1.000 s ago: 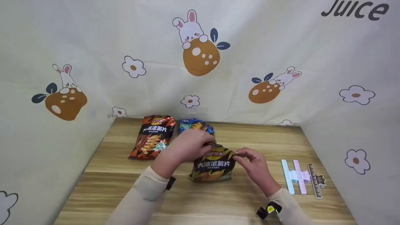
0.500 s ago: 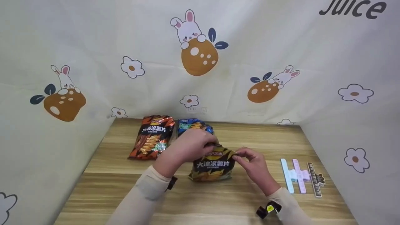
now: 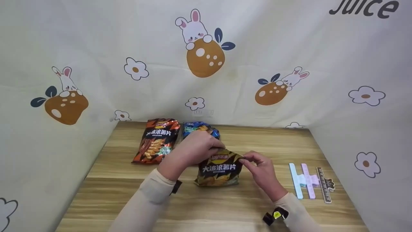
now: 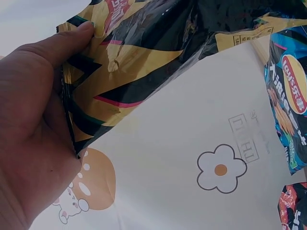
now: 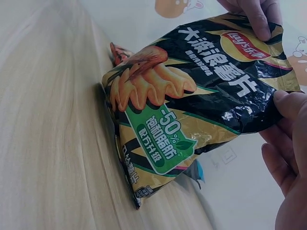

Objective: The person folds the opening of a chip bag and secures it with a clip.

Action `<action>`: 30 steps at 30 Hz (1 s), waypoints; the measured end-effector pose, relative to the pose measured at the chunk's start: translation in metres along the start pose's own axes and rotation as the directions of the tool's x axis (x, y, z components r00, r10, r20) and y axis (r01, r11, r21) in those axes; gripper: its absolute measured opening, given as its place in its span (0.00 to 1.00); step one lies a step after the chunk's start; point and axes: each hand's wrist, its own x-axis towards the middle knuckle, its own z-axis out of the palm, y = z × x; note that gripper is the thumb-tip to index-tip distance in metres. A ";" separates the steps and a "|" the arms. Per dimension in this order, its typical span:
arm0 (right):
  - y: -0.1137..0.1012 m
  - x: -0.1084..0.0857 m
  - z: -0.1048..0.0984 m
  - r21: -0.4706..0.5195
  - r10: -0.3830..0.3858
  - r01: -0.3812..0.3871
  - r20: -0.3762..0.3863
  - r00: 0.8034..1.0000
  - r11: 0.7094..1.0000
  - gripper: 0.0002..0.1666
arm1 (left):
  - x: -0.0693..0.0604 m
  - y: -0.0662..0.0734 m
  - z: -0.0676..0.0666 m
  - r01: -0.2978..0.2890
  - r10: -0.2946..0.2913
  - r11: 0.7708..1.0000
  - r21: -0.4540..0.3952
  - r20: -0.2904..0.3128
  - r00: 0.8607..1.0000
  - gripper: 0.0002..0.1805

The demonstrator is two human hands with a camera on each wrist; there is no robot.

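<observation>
A black-and-gold bag of potato chips [image 3: 220, 170] stands upright on the table in the head view. My left hand [image 3: 194, 149] pinches its top edge, with the thumb on the printed front in the left wrist view. At the bag's upper right corner, my right hand [image 3: 261, 170] pinches the edge between thumb and fingers. The right wrist view shows the bag's front [image 5: 211, 96] facing the camera, its lower end touching the wood. Whether the top is sealed or torn cannot be made out.
Behind on the left lies a red chip bag [image 3: 157, 141]. A blue chip bag [image 3: 197, 126] beside it is partly covered by my left hand. Bag clips in light blue [image 3: 295, 181], lilac [image 3: 308, 181] and dark brown [image 3: 323, 185] lie at the right. Printed cloth walls enclose the wooden table [image 3: 106, 193].
The black-and-gold bag's top has straightened between my hands, and its logo shows more fully. Both hands keep their hold and have hardly moved.
</observation>
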 end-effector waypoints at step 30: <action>0.008 0.001 0.002 -0.486 -0.648 0.703 0.312 0.695 0.519 0.09 | 0.004 -0.016 0.003 0.035 -0.025 0.984 -0.177 0.055 0.998 0.10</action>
